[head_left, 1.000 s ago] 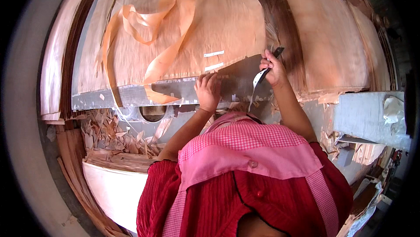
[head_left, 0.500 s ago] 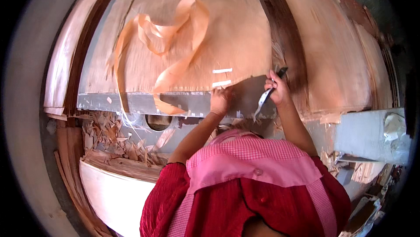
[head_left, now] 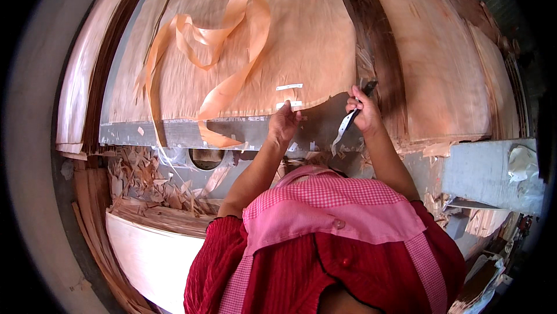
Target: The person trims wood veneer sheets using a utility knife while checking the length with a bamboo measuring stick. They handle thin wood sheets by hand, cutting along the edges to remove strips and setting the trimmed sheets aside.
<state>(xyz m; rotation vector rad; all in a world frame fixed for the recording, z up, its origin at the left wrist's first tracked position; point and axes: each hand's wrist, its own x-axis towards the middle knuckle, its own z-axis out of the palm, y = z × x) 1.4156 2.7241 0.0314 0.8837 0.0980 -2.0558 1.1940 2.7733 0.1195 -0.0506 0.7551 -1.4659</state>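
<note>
A large thin sheet of wood veneer (head_left: 313, 41) lies in front of me on a grey-edged table (head_left: 127, 133). Two short strips of white dotted tape, an upper strip (head_left: 289, 86) and one just below it, sit near its front edge. My left hand (head_left: 282, 124) reaches that edge, a fingertip on the lower strip and the fingers partly spread. To its right, my right hand (head_left: 364, 114) is closed around a slim black tool (head_left: 369, 87), whose kind I cannot make out. A length of white dotted tape (head_left: 343, 127) hangs from the same hand.
A long, curling orange veneer ribbon (head_left: 232, 82) lies over the sheet and past its front edge. More veneer stacks (head_left: 435, 70) rise at right and left. Broken veneer scraps (head_left: 139, 178) fill the lower left, and a grey board (head_left: 487, 172) juts in at right.
My left hand has shifted slightly left and up and turned over, a fingertip now on the lower strip. My right hand has moved slightly left, still holding the tool and tape.
</note>
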